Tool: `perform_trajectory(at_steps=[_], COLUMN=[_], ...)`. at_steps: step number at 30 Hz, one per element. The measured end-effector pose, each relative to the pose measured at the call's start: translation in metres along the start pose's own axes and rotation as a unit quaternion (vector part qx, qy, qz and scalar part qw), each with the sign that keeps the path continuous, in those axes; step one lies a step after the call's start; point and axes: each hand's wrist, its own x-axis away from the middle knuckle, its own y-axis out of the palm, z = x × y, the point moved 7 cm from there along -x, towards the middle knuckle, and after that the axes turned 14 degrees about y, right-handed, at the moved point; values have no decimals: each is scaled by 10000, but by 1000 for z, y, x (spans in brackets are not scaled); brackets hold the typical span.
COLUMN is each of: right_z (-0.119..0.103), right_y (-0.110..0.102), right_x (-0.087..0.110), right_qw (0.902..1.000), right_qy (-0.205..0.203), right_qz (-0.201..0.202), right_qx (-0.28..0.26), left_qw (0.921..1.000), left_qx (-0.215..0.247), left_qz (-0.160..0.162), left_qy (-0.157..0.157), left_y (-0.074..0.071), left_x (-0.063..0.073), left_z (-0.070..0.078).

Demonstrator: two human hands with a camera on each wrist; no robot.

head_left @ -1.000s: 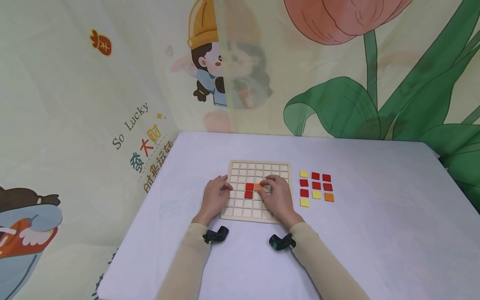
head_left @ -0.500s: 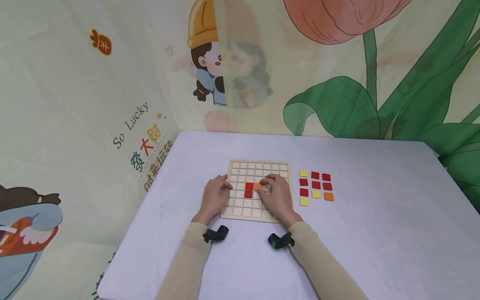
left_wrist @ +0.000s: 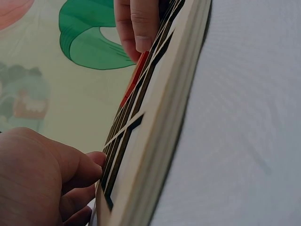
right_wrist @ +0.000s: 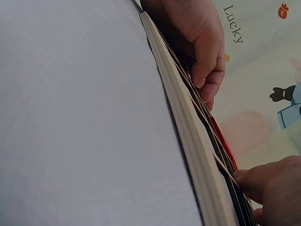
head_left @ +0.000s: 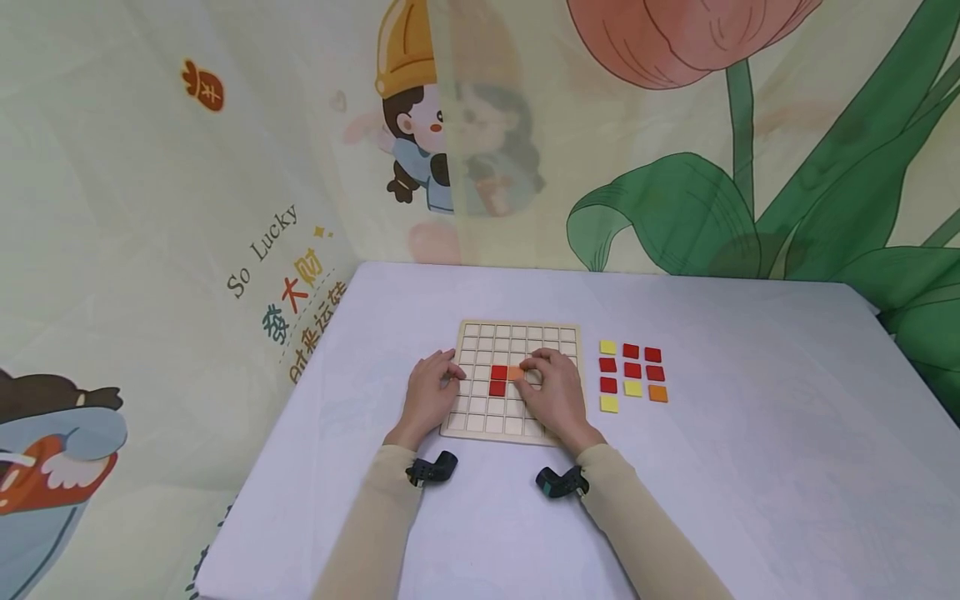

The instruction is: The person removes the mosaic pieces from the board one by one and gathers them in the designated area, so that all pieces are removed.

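Note:
A square wooden grid board [head_left: 480,425] lies flat on the white-covered table. Two red tiles [head_left: 498,381] sit in its cells, one in front of the other. Just right of the farther one is an orange tile [head_left: 515,373], flat on the board, with the thumb and forefinger of my right hand [head_left: 558,398] pinching it; they partly cover it. My left hand [head_left: 429,392] holds the board's left edge, thumb over the rim, its other fingers partly hidden. In the left wrist view, my left hand [left_wrist: 42,174] is close against the board's edge [left_wrist: 155,141].
Right of the board, loose tiles lie in rough columns: several red tiles [head_left: 632,372], a few yellow tiles [head_left: 609,404] and one orange tile [head_left: 657,394]. A printed cloth backdrop [head_left: 510,237] rises behind the table [head_left: 750,467]. Each wrist wears a black camera [head_left: 432,469].

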Motion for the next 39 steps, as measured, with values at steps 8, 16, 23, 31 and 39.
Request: perform_trajectory(at_steps=[8, 16, 23, 31, 39], right_z=[0, -1, -3, -3, -5], right_y=[-1, -1, -2, -3, -2], right_x=[1, 4, 5, 6, 6], right_qw=[9999, 9998, 9996, 9989, 9985], right_qy=[-49, -136, -223, -374, -476], right_qz=[94, 124, 158, 158, 135], right_qx=[-50, -63, -30, -217, -249], left_qw=[10000, 10000, 9999, 9999, 9999], left_qx=[-44, -63, -76, -110, -121], left_qz=[-29, -44, -69, -65, -76], left_qy=[3, -5, -51, -22, -22], left_y=[-1, 0, 0, 0, -1], left_x=[1, 0, 1, 0, 0], left_z=[1, 1, 0, -1, 0])
